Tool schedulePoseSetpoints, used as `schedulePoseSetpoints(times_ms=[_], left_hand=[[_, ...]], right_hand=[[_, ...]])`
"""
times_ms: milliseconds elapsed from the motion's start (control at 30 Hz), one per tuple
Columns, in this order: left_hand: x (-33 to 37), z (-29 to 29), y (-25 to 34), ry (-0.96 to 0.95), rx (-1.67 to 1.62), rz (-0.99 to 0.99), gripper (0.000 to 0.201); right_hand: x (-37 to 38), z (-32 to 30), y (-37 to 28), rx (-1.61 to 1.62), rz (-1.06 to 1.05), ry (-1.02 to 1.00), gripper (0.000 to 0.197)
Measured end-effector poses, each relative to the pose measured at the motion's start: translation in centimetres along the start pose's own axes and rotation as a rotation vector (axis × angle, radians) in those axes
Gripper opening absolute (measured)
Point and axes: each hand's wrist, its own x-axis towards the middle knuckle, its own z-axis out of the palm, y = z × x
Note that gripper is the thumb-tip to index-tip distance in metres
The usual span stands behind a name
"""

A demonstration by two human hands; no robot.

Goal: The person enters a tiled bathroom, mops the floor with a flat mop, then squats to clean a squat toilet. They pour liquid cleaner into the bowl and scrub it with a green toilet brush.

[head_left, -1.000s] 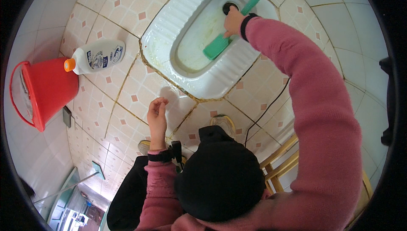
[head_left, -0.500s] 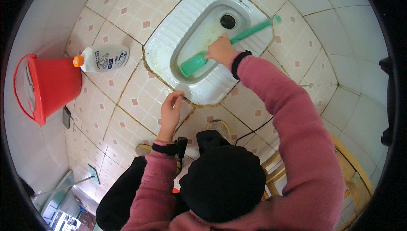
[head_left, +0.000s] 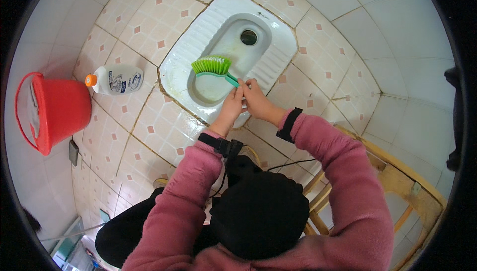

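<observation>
My left hand [head_left: 230, 106] and my right hand [head_left: 257, 100] come together at the near edge of a white squat toilet [head_left: 188, 55]. Between them they grip the handle of a green scrubbing brush [head_left: 212, 66]. The brush head hangs over the toilet's basin, its light green bristles facing away from me and its green back toward me. Most of the handle is hidden behind my fingers. Both hands are closed, the right one just beside the left. At the basin's far end the dark drain hole shows, and faint yellowish stains mark the basin.
Left of the toilet lies a white bottle with an orange cap [head_left: 119, 79]. Beyond it stands a red bucket [head_left: 64, 109] with a cloth inside, near the wall. A wooden chair [head_left: 407, 184] is at my right. A thin black cable [head_left: 290, 163] crosses the floor near my feet.
The brush has been turned over, from bristles down in the basin to bristles facing away. My left hand has joined my right on the handle, and the right hand has come closer to me.
</observation>
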Motion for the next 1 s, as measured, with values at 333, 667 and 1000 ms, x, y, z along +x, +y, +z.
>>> schedulePoseSetpoints(times_ms=[333, 667, 1000], left_hand=[[0.4, -1.7, 1.4, 0.02, 0.051, -0.002, 0.046], [0.6, -3.8, 2.4, -0.019, 0.11, -0.057, 0.053], [-4.9, -6.9, -2.6, 0.108, 0.606, 0.094, 0.052]], right_hand=[[1.2, -1.3, -1.1, 0.132, -0.055, 0.074, 0.077], [5.4, -0.4, 0.8, 0.607, 0.134, -0.136, 0.05], [8.2, 1.5, 0.2, 0.958, 0.391, -0.026, 0.047]])
